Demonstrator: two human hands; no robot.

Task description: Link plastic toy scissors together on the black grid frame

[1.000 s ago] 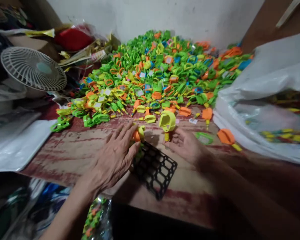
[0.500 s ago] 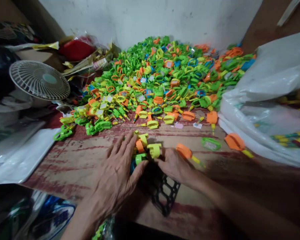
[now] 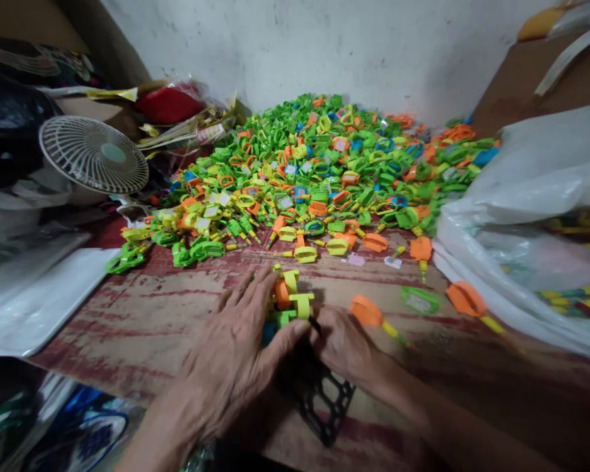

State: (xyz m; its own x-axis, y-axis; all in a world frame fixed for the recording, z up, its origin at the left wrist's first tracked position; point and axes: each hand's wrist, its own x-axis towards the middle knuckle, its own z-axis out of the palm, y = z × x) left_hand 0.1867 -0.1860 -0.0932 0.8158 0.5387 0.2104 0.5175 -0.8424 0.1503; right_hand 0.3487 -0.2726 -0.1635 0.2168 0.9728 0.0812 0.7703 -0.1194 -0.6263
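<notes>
Head view. Compared with one second ago, the right hand (image 3: 347, 344) no longer lifts a yellow toy clear of the black grid tray (image 3: 330, 401). It has come down onto the tray, knuckles up. Its fingers (image 3: 322, 328) are curled at the edge of the toy cluster (image 3: 286, 303), where a yellow piece (image 3: 301, 305) now stands beside an orange one. Whether those fingers grip anything cannot be told.

The left hand (image 3: 236, 347) stays laid flat over the cluster from 8 o'clock. Its fingers are spread and straight, and its thumb has swung in toward the right hand, pressing rather than grasping. Most of the tray, bare earlier, is now covered by both hands, and only its near corner shows at 6 o'clock.

Surroundings:
- At 12 o'clock a loose pile (image 3: 324, 164) of green, orange, yellow and blue toys slopes up to the wall.
- At 3 o'clock of the hands an orange toy (image 3: 368, 311) lies just beside the right hand on the bench (image 3: 142, 308), with a green piece (image 3: 419, 301) further out.
- A clear plastic bag (image 3: 531, 190) fills the 3 o'clock side.
- A small fan (image 3: 94, 155) sits at 10 o'clock, with a red bag (image 3: 170, 105) behind it.
- A white sheet (image 3: 44, 301) lies at 9 o'clock.
</notes>
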